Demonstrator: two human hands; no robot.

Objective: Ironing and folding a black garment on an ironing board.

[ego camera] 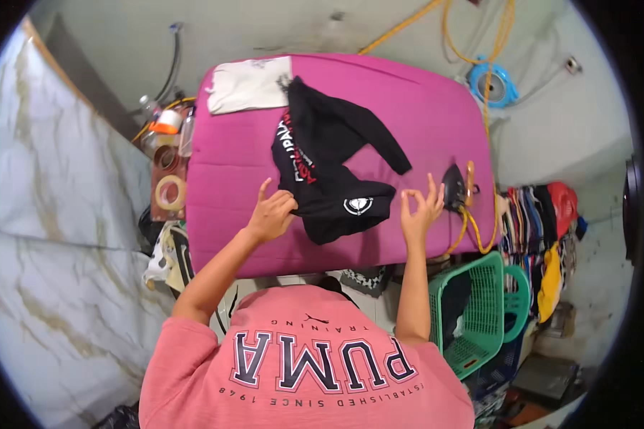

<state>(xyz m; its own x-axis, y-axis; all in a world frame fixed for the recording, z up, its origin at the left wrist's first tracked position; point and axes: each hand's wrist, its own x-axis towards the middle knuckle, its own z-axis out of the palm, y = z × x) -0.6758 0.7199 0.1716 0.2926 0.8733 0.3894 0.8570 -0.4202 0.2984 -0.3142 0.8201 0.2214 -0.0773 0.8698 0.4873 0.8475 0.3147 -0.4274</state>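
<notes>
A black garment [333, 187] with a hood or sleeve-like part lies loosely folded on the magenta padded table [231, 225]. It bears white and red lettering and a round white print. My left hand [273, 212] pinches its left edge, thumb and forefinger on the cloth. Just beyond the garment's right edge is my right hand [419, 214]. Its thumb and forefinger come together in a ring with no cloth seen between them, while the other fingers stretch out. A clothes iron [454, 187] with a tan handle stands to the right of that hand.
A folded white garment [249, 86] lies at the back left. The iron's yellow cord [475, 241] loops along the right edge. Tape rolls [170, 193] and bottles sit at left. A green plastic basket [469, 316] holds dark cloth; hanging clothes [531, 214] and a blue fan [494, 83] are at right.
</notes>
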